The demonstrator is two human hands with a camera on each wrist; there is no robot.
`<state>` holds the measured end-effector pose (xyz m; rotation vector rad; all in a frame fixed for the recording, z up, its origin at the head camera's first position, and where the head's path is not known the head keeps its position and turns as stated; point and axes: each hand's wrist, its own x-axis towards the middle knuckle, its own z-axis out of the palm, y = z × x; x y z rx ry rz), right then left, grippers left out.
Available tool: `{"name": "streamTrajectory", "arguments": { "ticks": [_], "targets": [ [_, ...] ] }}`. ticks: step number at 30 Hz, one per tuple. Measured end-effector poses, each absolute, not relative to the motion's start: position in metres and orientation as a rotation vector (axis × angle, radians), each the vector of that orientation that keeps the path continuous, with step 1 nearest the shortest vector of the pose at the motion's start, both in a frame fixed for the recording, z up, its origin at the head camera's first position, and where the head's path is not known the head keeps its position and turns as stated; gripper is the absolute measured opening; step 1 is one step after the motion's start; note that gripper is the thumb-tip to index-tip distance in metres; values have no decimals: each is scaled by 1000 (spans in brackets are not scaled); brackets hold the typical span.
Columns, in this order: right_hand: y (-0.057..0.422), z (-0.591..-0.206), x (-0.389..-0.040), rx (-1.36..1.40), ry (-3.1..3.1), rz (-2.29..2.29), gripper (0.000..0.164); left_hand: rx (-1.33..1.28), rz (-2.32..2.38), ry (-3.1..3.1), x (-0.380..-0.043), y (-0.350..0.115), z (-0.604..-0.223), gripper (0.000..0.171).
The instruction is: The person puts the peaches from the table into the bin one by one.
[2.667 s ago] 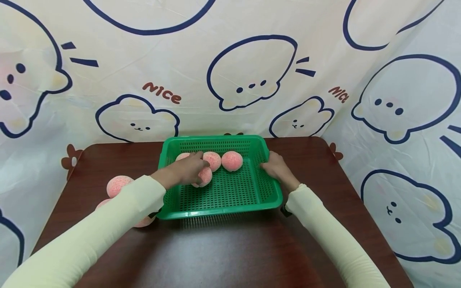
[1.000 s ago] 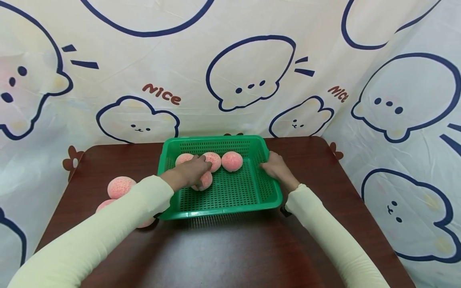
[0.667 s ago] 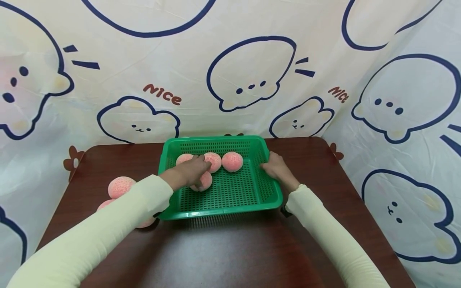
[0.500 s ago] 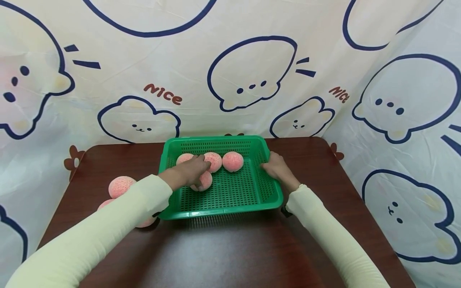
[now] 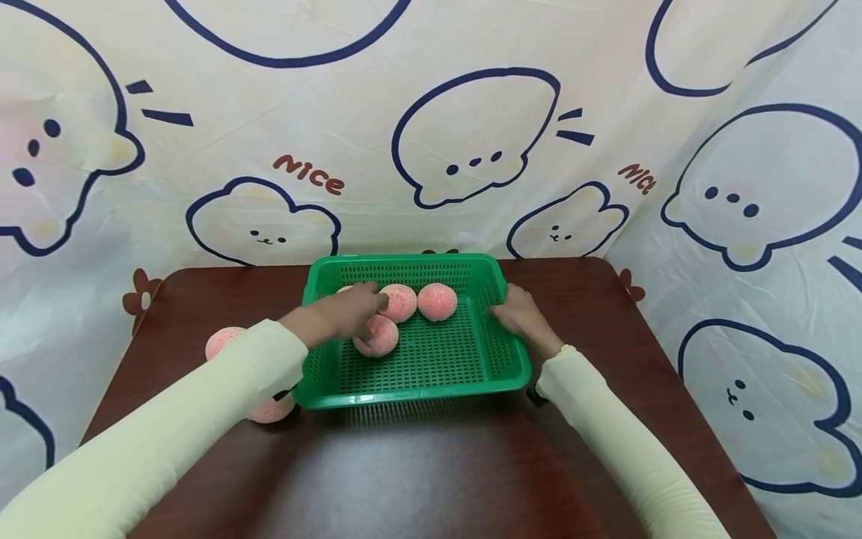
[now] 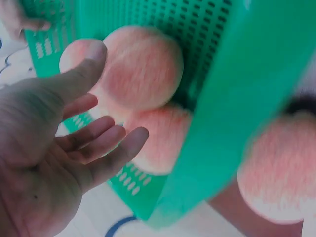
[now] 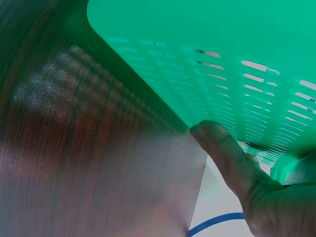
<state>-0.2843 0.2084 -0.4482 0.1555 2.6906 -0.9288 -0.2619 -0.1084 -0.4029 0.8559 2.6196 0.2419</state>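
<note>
A green plastic basket (image 5: pixel 417 394) stands on the table with several pink speckled peaches in it. My left hand (image 5: pixel 346 311) is over the basket's left part, beside the front peach (image 5: pixel 378 337). In the left wrist view its fingers (image 6: pixel 116 160) are spread and loosely bent, apart from the peaches (image 6: pixel 143 69). Two more peaches, a middle one (image 5: pixel 400 303) and a right one (image 5: pixel 438 302), sit along the back; another is mostly hidden behind this hand. My right hand (image 5: pixel 521 311) grips the basket's right rim, a digit (image 7: pixel 222 153) lying along the outer wall.
Left of the basket, a peach (image 5: pixel 224 341) and a nearer peach (image 5: pixel 272 410) lie on the dark wooden table (image 5: pixel 431 471), partly covered by the left sleeve (image 5: pixel 202 412). A white cloth (image 5: pixel 364 120) with cartoon drawings hangs behind and at the sides.
My left hand has let go of the front peach, which now rests on the basket floor, and has drawn slightly up and left. My right hand and the basket have stayed in place.
</note>
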Motion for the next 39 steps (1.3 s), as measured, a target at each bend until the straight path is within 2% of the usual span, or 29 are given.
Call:
{"name": "streamTrajectory", "arguments": {
  "ticks": [10,20,22,28,32,39],
  "targets": [
    [206,-452,-285,152,2670,-945,48,828,239,2706,-263,-146,-372,38],
    [208,-446,-286,131,2673,-965,47,690,313,2932,-258,-200,-344,29],
    [208,-445,-286,130,2673,-960,48,688,335,2891,-257,-210,-345,34],
    [208,-447,-286,136,2677,-943,47,629,312,2681,-247,-228,-363,75],
    [209,-448,-285,124,2674,-946,44,575,236,2667,-238,-228,-381,78],
    [210,-448,-283,117,2688,-946,43,542,207,2755,-229,-219,-406,72]
  ]
}}
